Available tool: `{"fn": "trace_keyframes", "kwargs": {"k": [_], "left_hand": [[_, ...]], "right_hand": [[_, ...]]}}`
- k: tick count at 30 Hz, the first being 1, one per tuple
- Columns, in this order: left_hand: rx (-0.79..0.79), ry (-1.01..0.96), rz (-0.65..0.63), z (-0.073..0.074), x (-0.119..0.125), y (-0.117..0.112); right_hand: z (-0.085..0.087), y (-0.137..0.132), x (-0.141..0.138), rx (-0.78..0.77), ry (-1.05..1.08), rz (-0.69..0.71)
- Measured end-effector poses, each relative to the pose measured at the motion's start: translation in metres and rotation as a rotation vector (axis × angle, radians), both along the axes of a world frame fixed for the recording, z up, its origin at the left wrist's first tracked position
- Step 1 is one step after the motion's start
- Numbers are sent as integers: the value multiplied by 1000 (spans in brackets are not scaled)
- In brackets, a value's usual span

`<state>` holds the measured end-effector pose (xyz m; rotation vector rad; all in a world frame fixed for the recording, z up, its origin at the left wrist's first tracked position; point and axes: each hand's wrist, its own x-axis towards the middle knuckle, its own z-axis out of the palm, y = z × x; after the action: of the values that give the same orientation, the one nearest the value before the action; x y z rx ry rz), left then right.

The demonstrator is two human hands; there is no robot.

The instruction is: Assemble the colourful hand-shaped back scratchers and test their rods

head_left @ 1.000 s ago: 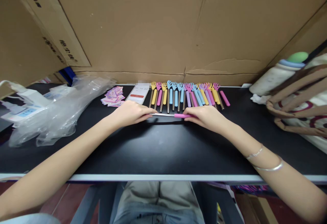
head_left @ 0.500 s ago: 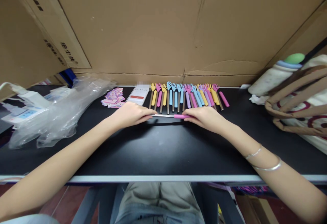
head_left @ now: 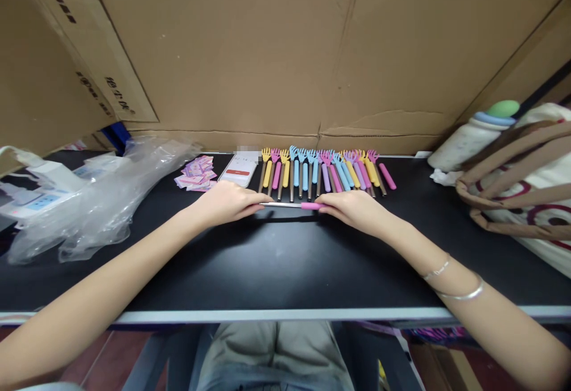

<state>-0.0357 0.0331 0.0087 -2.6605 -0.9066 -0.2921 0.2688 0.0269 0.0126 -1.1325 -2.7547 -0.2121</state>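
Both my hands hold one telescopic back scratcher (head_left: 289,205) lying crosswise just above the black table (head_left: 276,266). My left hand (head_left: 225,202) is closed on its thin metal end. My right hand (head_left: 354,207) is closed on its pink handle end. Right behind my hands lies a row of several back scratchers (head_left: 323,168) with yellow, pink, blue and purple handles and small claw heads, laid side by side pointing toward the cardboard wall.
A phone (head_left: 239,168) and a pile of small pink packets (head_left: 196,173) lie left of the row. Crumpled clear plastic bags (head_left: 102,200) and a white power strip (head_left: 38,191) fill the left side. A bottle (head_left: 473,135) and a striped bag (head_left: 526,188) stand at right. Cardboard (head_left: 285,52) walls the back.
My hands have drawn slightly closer together on the scratcher, so the visible metal shaft between them looks a little shorter. The view has shifted slightly.
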Motion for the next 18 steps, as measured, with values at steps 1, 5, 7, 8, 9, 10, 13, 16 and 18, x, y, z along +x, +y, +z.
{"fn": "trace_keyframes", "kwargs": {"k": [1,5,7,8,9,10,13,16,18], "left_hand": [[-2,1,7,0,0,0],[-2,10,22,1,0,0],[3,19,30,2,1,-1],[7,26,35,2,1,-1],[10,34,40,3,1,-1],[14,40,45,3,1,-2],[26,46,53,5,2,-3],[32,39,51,6,2,-3],[41,32,42,5,2,-2]], "right_hand": [[0,0,0,-1,6,0],[1,-1,-1,0,14,-5],[1,-1,-2,1,8,-7],[1,-2,-2,-3,5,-8],[1,-2,-2,-8,4,-11],[1,-2,-2,-18,5,-16],[2,-2,-2,-63,22,-21],[3,-3,-2,-97,43,-20],[3,-3,-2,-103,47,-27]]}}
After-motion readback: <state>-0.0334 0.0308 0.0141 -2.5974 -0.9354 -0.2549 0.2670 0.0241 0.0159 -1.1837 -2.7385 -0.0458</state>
